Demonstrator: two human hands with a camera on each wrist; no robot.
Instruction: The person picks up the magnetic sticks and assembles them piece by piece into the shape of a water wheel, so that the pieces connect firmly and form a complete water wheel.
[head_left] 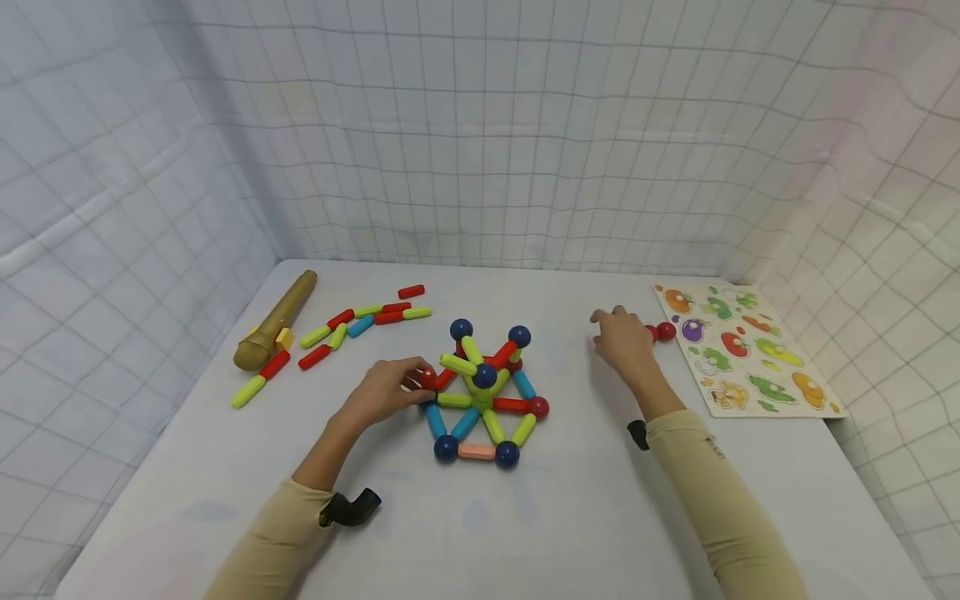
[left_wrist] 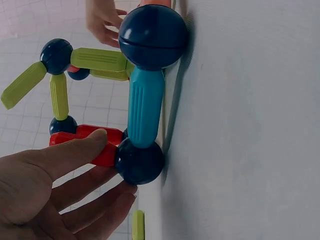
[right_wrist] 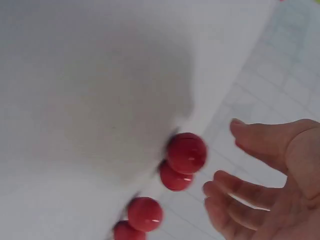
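My left hand [head_left: 381, 390] is at the left corner of a structure of magnetic rods and balls [head_left: 483, 400]. Its thumb and fingers pinch a red magnetic rod [left_wrist: 106, 156] that meets a dark blue ball [left_wrist: 140, 162]; a fingertip comes up to the ball's underside. A blue rod [left_wrist: 146, 107] runs from that ball to another dark blue ball [left_wrist: 153, 37]. Over on the right, my right hand [head_left: 622, 340] is held above the table with fingers loosely bent and nothing in them. Several red balls [right_wrist: 186, 153] lie close to it, partly hidden in the head view.
Loose red, lime and blue rods [head_left: 360, 325] are scattered at the back left. Beside them lies a gold toy microphone [head_left: 277, 325] with yellow blocks [head_left: 284, 338]. A vegetable picture board [head_left: 750, 350] occupies the right side. Gridded white cloth [head_left: 480, 150] walls the table's back and sides.
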